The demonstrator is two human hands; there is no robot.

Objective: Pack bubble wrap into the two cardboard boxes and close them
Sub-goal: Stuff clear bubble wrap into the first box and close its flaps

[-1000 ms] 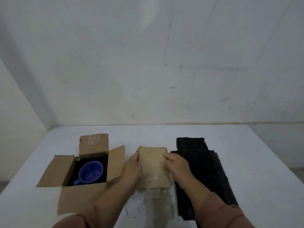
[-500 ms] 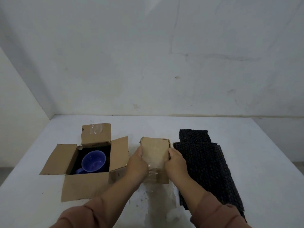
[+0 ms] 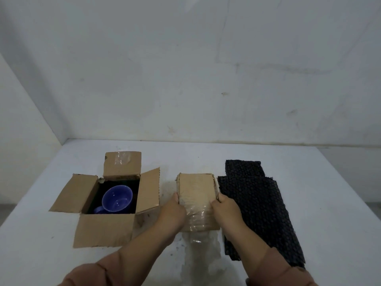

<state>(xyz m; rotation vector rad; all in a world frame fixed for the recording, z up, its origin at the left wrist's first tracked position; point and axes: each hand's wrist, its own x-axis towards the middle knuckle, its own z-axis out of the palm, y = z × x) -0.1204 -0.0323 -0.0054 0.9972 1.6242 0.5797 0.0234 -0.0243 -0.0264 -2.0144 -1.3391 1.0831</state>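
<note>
So we pinch the small box (image 3: 196,195) shut-side up with left hand (image 3: 173,209) and right hand (image 3: 225,205); opening it for bubble wrap (image 3: 251,203) probably comes next.

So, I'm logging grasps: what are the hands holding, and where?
The left hand and right hand grip the small closed brown cardboard box by its opposite side edges.

The small box (image 3: 195,193) is matt brown cardboard, frayed at the edges, with glossy clear tape (image 3: 198,215) wrinkled across its near end. At its nine o'clock, the open box (image 3: 103,230) is the same dull, rough-torn cardboard. The blue mug (image 3: 117,198) inside it looks glazed and shiny. At three o'clock lies black bubble wrap (image 3: 257,207), a knobbly plastic with a faint sheen. The white table (image 3: 319,203) is matt and scuffed.
</note>
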